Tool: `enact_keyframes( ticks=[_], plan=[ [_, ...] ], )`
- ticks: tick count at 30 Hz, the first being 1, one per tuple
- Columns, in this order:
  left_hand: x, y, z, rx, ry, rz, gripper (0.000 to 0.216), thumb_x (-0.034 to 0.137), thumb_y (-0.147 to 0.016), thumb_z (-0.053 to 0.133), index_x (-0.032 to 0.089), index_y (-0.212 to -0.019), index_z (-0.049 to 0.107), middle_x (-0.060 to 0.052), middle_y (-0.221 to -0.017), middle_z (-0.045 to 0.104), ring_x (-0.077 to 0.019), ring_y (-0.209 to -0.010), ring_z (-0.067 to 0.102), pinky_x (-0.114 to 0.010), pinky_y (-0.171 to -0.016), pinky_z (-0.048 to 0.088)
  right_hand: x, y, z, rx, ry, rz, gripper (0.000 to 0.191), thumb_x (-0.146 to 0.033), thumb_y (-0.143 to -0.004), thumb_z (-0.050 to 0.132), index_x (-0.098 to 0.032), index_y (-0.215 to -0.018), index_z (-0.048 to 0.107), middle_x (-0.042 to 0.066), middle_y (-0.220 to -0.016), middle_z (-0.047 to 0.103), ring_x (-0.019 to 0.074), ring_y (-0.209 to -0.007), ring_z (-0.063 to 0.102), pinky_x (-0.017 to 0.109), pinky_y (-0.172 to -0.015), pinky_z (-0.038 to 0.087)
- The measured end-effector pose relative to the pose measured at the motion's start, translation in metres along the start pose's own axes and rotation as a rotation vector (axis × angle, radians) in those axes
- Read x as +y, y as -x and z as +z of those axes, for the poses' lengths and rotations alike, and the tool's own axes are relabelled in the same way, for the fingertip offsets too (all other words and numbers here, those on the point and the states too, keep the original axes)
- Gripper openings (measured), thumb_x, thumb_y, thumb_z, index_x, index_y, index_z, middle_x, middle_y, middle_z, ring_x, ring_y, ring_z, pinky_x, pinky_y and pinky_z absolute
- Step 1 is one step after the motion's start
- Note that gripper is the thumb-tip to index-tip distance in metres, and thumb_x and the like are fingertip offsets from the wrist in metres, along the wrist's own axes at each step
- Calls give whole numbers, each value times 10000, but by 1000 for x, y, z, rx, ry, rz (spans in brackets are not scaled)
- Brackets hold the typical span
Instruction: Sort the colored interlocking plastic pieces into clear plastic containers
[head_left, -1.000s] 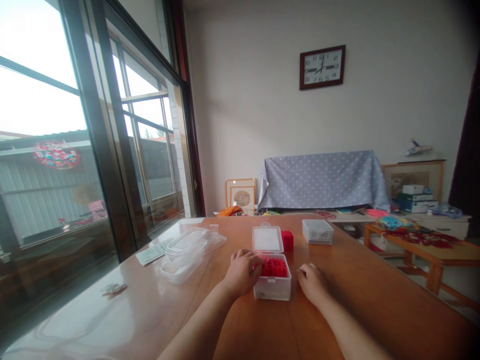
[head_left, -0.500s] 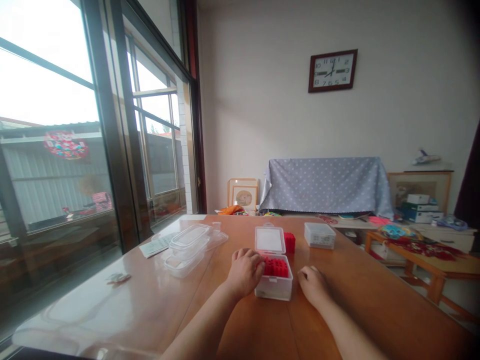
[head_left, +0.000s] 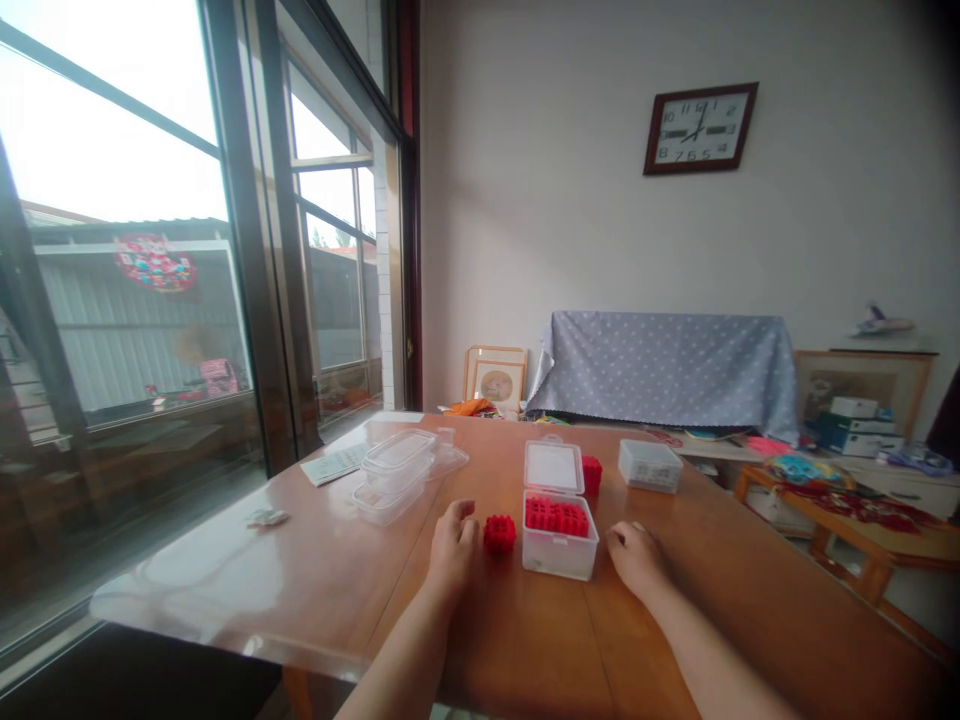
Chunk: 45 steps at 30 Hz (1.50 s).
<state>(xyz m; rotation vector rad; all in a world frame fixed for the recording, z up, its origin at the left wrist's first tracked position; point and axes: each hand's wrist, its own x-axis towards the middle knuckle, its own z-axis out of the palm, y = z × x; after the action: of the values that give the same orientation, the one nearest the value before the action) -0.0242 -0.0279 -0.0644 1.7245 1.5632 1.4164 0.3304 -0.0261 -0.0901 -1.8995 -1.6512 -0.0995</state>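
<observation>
My left hand (head_left: 453,542) rests on the table just left of a red, blocky, studded plastic piece (head_left: 499,535), apart from it. Its fingers are partly extended, with nothing between them. Right of that piece is a translucent plastic box (head_left: 559,556), its lid (head_left: 553,468) folded back. Inside the box lie red, openwork plastic pieces (head_left: 556,514). My right hand (head_left: 634,556) lies to the box's right with its fingers curled in and nothing visible in them. Another red piece (head_left: 592,476) stands behind the box, beside the lid.
A second translucent box (head_left: 650,466) stands at the back right of the wooden table (head_left: 525,640). Clear plastic containers (head_left: 394,480) are stacked on the left, near a printed sheet (head_left: 334,466) and a small crumpled item (head_left: 268,518). Windows line the left side.
My left hand has moved left off the box, and a red piece now sits on the table between them. The right hand stays beside the box. The view has shifted slightly.
</observation>
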Motion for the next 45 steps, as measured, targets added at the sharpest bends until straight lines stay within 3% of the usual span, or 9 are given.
enact_keyframes(
  ticks=[7, 13, 17, 21, 24, 30, 36, 42, 45],
  plan=[
    [16, 3, -8, -347, -147, 26, 820, 270, -723, 707, 233, -1482, 401, -112, -1514, 511, -300, -1405, 453, -413, -1148, 356, 0, 1, -1, -33, 24, -2, 250, -276, -921, 492, -225, -822, 716, 81, -902, 703, 232, -916, 645, 308, -759, 395],
    [24, -17, -12, -529, -393, 73, 974, 353, -619, 793, 258, -1496, 380, -93, -1407, 601, -347, -1336, 494, -467, -1095, 394, -2, -1, -1, -20, 47, 15, 244, -267, -915, 502, -220, -799, 712, 95, -908, 703, 243, -918, 634, 322, -761, 384],
    [30, -22, -10, -548, -432, 100, 954, 440, -608, 811, 253, -1463, 433, -100, -1304, 642, -351, -1252, 550, -448, -1037, 438, -2, -2, -1, -22, 43, 16, 246, -261, -916, 501, -224, -797, 713, 89, -888, 698, 237, -909, 636, 319, -754, 383],
    [35, -15, -10, -558, -454, 152, 703, 408, -611, 798, 265, -1267, 589, -72, -1227, 666, -335, -1169, 580, -406, -975, 464, -2, -3, -1, -29, 26, 16, 256, -252, -918, 491, -219, -788, 709, 91, -878, 691, 234, -897, 639, 317, -754, 386],
    [39, -3, -15, -568, -463, 188, 586, 405, -613, 794, 262, -1155, 623, -53, -1175, 676, -309, -1091, 598, -367, -912, 479, -2, -3, -2, -34, -3, 27, 251, -256, -910, 498, -221, -789, 715, 92, -883, 685, 236, -903, 636, 315, -745, 385],
    [50, 35, -22, -554, -453, 255, 513, 399, -664, 759, 270, -1136, 605, -41, -1152, 672, -276, -1040, 589, -324, -849, 468, -6, -3, -5, -26, -119, 81, 227, -258, -883, 536, -221, -744, 712, 81, -859, 677, 228, -887, 626, 307, -742, 390],
    [59, 65, -18, -512, -436, 261, 541, 355, -681, 725, 291, -1204, 604, -45, -1186, 679, -309, -1108, 569, -389, -931, 429, -12, 0, -17, -31, -337, 146, 162, -304, -841, 601, -229, -808, 741, 65, -944, 729, 221, -962, 650, 298, -829, 444],
    [61, 67, -17, -498, -405, 232, 642, 330, -690, 703, 287, -1314, 556, -63, -1279, 662, -327, -1192, 551, -422, -999, 397, -21, 17, -37, -35, -628, 234, 425, -500, -871, 515, -215, -1105, 726, 91, -1140, 758, 234, -1040, 698, 316, -817, 528],
    [62, 67, -18, -508, -401, 237, 644, 334, -698, 708, 290, -1322, 554, -62, -1291, 662, -325, -1207, 547, -420, -1012, 386, -35, 40, -42, 26, -726, 307, 532, -589, -881, 453, -197, -1138, 704, 123, -1130, 756, 247, -1018, 714, 323, -773, 545]
  ],
)
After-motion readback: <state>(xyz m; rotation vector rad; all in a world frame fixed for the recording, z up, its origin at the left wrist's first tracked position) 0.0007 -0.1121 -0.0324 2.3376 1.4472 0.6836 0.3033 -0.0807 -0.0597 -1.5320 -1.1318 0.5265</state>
